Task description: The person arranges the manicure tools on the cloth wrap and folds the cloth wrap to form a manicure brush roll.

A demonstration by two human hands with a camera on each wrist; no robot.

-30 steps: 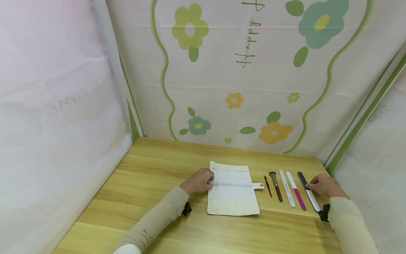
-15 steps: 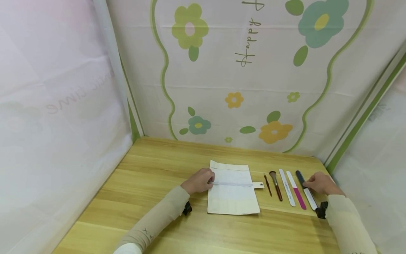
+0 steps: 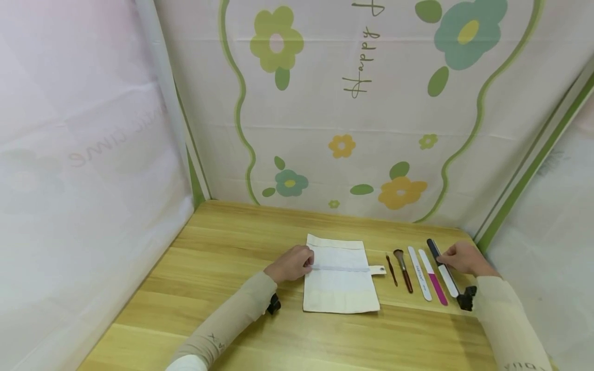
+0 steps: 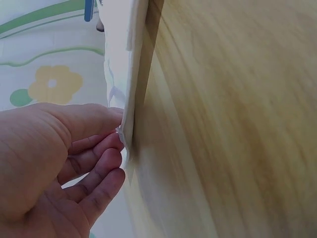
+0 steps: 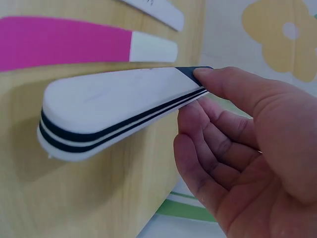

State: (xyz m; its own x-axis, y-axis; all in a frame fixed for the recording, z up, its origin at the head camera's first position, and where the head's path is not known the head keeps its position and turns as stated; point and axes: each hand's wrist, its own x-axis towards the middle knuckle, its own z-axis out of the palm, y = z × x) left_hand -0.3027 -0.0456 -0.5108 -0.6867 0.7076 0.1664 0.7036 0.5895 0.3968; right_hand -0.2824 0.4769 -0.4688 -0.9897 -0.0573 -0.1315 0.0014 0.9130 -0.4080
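Observation:
My left hand [image 3: 291, 264] pinches the left edge of a flat, opened cream fabric pouch [image 3: 341, 293] with a snap tab. In the left wrist view, thumb and fingertips meet at the pouch's edge [image 4: 128, 94]. On the far right, my right hand [image 3: 464, 258] holds a black-and-white nail buffer [image 3: 447, 281] by its dark half. The right wrist view shows my thumb on top and fingers beneath; the buffer's white end [image 5: 109, 101] is raised over the table, with a shadow below.
Between pouch and buffer lie a thin brown tool [image 3: 392, 271], a brush [image 3: 403, 271], a white nail file [image 3: 419, 274] and a white-and-magenta nail file [image 3: 433, 281]. A printed cloth [image 3: 301, 123] hangs behind the wooden table [image 3: 223, 232], with more cloth at both sides.
My right hand has moved the nail buffer slightly left and away from me, off the spot where it lay. The left hand and pouch have stayed put.

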